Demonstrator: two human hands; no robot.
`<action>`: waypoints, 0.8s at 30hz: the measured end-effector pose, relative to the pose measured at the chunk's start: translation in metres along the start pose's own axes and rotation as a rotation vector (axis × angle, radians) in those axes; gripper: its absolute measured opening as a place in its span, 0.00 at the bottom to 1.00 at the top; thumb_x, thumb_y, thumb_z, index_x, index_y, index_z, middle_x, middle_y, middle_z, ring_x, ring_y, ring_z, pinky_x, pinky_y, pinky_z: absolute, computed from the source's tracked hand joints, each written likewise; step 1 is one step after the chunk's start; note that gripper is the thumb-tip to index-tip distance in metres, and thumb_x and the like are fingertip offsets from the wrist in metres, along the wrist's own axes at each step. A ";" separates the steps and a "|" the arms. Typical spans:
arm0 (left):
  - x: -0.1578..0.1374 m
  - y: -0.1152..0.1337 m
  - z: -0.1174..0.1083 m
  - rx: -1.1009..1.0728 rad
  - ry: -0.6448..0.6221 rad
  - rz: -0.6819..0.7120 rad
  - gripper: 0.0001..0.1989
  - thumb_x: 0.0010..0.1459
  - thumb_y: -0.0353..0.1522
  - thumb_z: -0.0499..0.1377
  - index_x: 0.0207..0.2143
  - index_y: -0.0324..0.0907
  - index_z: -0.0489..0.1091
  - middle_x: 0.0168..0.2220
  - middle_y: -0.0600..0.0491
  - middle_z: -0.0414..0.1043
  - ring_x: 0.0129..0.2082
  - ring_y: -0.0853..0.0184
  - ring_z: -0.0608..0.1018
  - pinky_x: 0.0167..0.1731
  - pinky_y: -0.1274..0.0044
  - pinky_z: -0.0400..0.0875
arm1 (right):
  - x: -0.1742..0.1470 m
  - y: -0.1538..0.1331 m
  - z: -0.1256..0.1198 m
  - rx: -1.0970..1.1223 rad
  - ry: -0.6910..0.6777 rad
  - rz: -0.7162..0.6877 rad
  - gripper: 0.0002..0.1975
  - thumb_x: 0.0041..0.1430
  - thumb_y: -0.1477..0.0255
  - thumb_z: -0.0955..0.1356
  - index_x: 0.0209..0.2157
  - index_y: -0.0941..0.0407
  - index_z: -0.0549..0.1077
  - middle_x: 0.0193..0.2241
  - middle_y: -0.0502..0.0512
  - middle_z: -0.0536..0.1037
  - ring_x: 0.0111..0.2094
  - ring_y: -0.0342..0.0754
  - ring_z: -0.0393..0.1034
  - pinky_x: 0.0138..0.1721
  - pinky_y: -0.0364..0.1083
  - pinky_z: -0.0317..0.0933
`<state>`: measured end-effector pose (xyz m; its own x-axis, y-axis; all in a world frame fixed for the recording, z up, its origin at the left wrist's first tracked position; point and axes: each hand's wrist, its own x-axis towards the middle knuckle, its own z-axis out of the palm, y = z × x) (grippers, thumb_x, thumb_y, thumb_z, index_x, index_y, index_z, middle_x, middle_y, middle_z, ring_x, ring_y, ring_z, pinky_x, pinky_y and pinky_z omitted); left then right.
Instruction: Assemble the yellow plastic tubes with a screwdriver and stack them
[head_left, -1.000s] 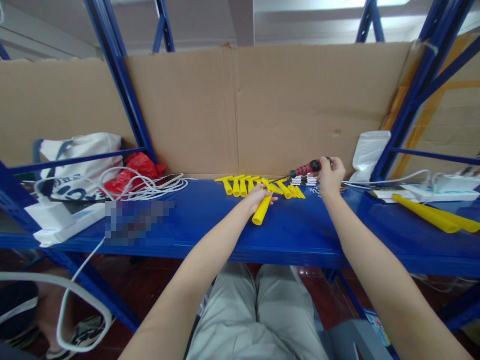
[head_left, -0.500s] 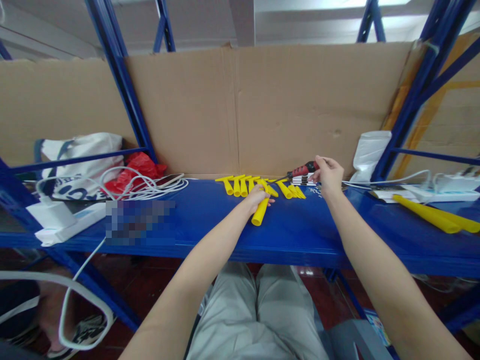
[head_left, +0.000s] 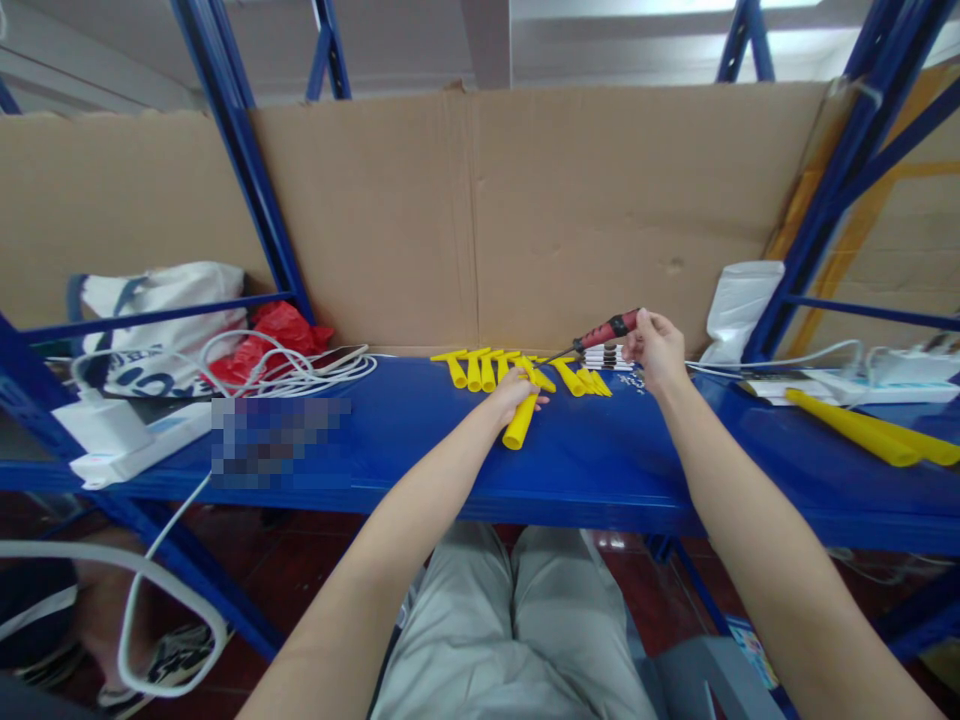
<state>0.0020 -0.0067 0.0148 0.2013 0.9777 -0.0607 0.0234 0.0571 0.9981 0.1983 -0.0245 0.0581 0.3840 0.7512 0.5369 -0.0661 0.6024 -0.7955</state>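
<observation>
Yellow tube (head_left: 517, 432) sits over the blue shelf (head_left: 420, 440), its open end toward the person, its long axis running away and slightly rightward. The left hand (head_left: 514, 394), nearer it, has its fingers wrapped round it. From the right, a red-and-black screwdriver (head_left: 606, 333) slants down to the tube's far end, contact unclear; the right hand's (head_left: 657, 350) fingertips pinch its handle end.

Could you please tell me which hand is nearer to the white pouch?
The right hand is nearer: it is just left of the white pouch, at the screwdriver. The left hand is farther left, around the yellow tube.
</observation>
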 end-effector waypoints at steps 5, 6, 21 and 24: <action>0.002 -0.001 0.000 -0.019 -0.008 -0.004 0.20 0.52 0.18 0.53 0.46 0.40 0.58 0.36 0.48 0.71 0.22 0.70 0.77 0.19 0.82 0.66 | 0.003 0.009 0.000 -0.074 0.129 -0.162 0.16 0.45 0.60 0.71 0.25 0.54 0.63 0.14 0.40 0.61 0.13 0.37 0.56 0.14 0.38 0.51; 0.002 -0.001 -0.001 -0.022 -0.007 -0.005 0.20 0.52 0.18 0.53 0.46 0.39 0.58 0.36 0.48 0.71 0.22 0.70 0.77 0.19 0.82 0.66 | 0.004 0.011 0.000 -0.103 0.152 -0.198 0.15 0.45 0.62 0.71 0.25 0.55 0.63 0.15 0.41 0.62 0.15 0.37 0.57 0.16 0.38 0.53; 0.003 -0.002 -0.002 -0.035 0.006 -0.019 0.21 0.51 0.18 0.54 0.47 0.40 0.57 0.38 0.47 0.72 0.24 0.69 0.78 0.18 0.83 0.66 | -0.005 0.007 -0.004 -0.468 0.149 -0.355 0.03 0.49 0.74 0.63 0.28 0.54 0.67 0.25 0.47 0.68 0.31 0.44 0.62 0.39 0.44 0.58; 0.002 -0.001 -0.001 -0.016 0.000 -0.021 0.20 0.52 0.17 0.52 0.46 0.40 0.58 0.38 0.47 0.72 0.25 0.69 0.78 0.18 0.84 0.66 | -0.006 0.007 -0.005 -0.477 0.141 -0.366 0.04 0.49 0.74 0.63 0.30 0.53 0.67 0.26 0.48 0.68 0.31 0.45 0.62 0.39 0.45 0.58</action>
<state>0.0011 -0.0047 0.0140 0.2009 0.9762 -0.0812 0.0123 0.0804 0.9967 0.2006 -0.0257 0.0478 0.4238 0.4561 0.7825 0.4999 0.6027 -0.6220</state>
